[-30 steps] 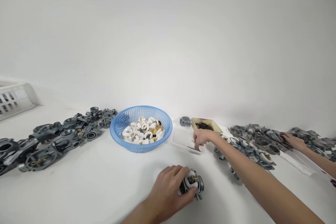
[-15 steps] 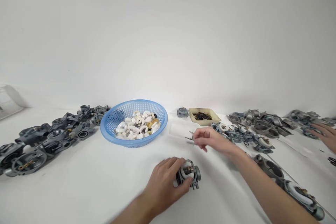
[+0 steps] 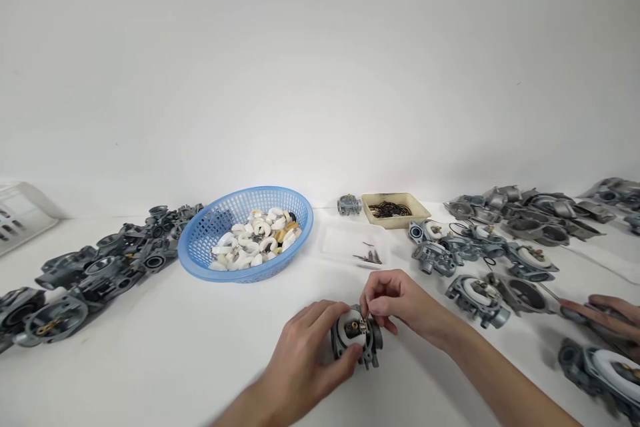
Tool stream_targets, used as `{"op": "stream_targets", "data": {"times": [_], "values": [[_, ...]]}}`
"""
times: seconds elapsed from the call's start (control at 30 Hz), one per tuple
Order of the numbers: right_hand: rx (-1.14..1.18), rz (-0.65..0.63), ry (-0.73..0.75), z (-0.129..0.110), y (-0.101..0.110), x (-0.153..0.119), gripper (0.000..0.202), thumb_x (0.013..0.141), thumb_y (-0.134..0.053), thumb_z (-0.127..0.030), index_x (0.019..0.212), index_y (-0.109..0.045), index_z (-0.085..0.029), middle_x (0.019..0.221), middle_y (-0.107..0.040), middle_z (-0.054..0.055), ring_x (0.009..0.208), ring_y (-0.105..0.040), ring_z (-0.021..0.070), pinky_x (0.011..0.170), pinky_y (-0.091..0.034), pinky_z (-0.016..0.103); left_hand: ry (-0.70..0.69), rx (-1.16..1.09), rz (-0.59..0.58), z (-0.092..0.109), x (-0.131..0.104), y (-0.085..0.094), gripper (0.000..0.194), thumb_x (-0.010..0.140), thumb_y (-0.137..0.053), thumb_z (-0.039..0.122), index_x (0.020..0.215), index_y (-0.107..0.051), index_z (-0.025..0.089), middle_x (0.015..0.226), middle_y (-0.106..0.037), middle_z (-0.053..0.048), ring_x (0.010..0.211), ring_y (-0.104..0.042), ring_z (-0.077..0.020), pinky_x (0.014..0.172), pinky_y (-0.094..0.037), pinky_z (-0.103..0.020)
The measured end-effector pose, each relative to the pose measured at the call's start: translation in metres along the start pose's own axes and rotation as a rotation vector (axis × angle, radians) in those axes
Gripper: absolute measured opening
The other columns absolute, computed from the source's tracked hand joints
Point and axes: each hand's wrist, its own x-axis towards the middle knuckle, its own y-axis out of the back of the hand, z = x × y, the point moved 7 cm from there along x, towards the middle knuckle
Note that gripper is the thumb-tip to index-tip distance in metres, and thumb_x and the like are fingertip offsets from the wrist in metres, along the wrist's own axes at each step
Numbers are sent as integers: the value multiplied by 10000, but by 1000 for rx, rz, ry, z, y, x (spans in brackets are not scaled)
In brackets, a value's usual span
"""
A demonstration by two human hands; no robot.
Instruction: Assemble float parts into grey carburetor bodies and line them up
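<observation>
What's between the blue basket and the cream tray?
In the head view, a grey metal part sits between blue basket and cream tray, with a shallow white tray in front.

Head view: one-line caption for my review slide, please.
Left hand holds a carburetor on a white table, with right hand at its open side.

Grey carburetor (image 3: 374,339), white float (image 3: 343,329)

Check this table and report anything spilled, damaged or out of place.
Nothing looks clearly spilled or damaged. One small oddity: a black ring lies loose among the metal bodies on the right, outside the cream tray where similar-looking black loops are piled.
</observation>
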Motion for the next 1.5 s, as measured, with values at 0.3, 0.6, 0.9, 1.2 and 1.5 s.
{"op": "stream_targets", "data": {"times": [0.3, 0.6, 0.9, 1.2, 1.5], "values": [[-34, 80, -10, -1, 0, 0, 110, 768, -734, -263, 753, -677, -170, 749, -694, 22, 523, -540, 96, 448, -423, 195, 9, 0, -9, 0, 0, 0, 318, 919, -662, 290, 1223, -575, 261, 1075, -741, -52, 912, -716, -217, 803, -604, -327], [-12, 74, -13, 4, 1, 2, 194, 797, -784, -316, 782, -678, -154, 751, -708, 31, 486, -489, 75, 437, -384, 197, -32, 29, 22, 3, -1, 1, 329, 909, -660, 289, 1227, -583, 255, 1049, -752, -57, 889, -735, -215, 796, -615, -315], [-75, 83, -38, 0, 0, 0, 215, 823, -801, -346, 833, -687, -163, 736, -718, 26, 510, -482, 84, 460, -396, 212, -51, 69, 55, 3, -2, 1, 397, 873, -685, 237, 1241, -543, 279, 1076, -748, -34, 899, -740, -231, 784, -628, -361], [-197, 101, -38, -4, 5, -1, 276, 830, -809, -435, 835, -755, -164, 656, -575, -19, 509, -417, 77, 478, -316, 242, -49, 99, 68, 2, -3, 0, 415, 859, -710, 251, 1239, -545, 277, 1077, -755, -33, 893, -745, -236, 774, -633, -367], [-186, 52, -122, -4, 2, -7, 332, 931, -697, -495, 882, -738, -169, 575, -425, -48, 552, -333, 97, 498, -252, 257, -30, 96, 41, 1, -2, 0, 370, 903, -688, 288, 1245, -549, 274, 1102, -749, -32, 924, -738, -236, 799, -615, -375]]}}
